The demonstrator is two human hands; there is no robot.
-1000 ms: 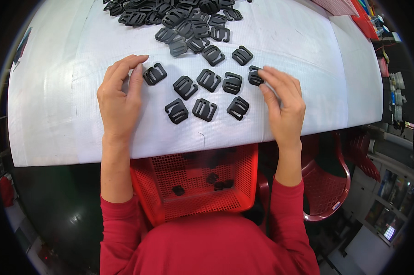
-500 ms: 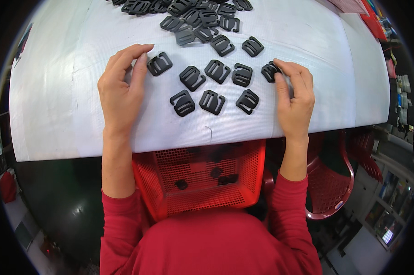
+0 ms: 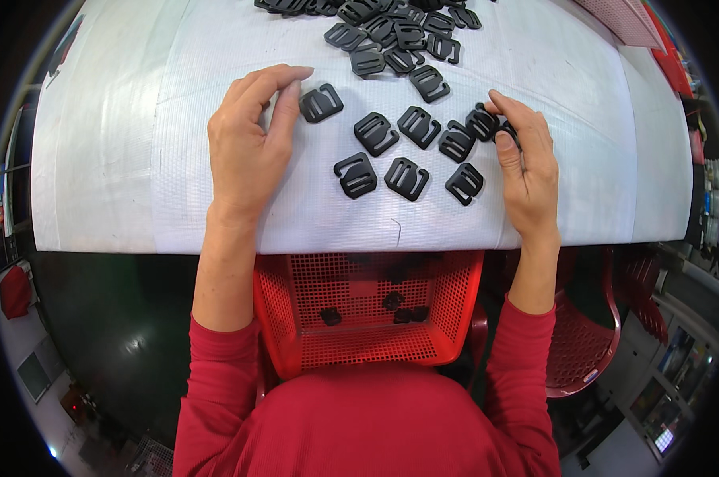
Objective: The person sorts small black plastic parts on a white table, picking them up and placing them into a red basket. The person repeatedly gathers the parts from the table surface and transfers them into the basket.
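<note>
Nearest, a red plastic mesh basket (image 3: 367, 350) sits under the near edge of the white tabletop (image 3: 121, 159), with a few black pieces inside. On the tabletop, the left hand (image 3: 248, 147) lies with its grip released, fingertips touching one black plastic slotted buckle (image 3: 321, 103). The right hand (image 3: 522, 163) has its grip pinched on a small black buckle at the right end (image 3: 509, 133). Between the hands lie seven loose black buckles (image 3: 407, 176), apart from each other. Farther, at the far edge, is a heap of the same black buckles (image 3: 391, 28).
</note>
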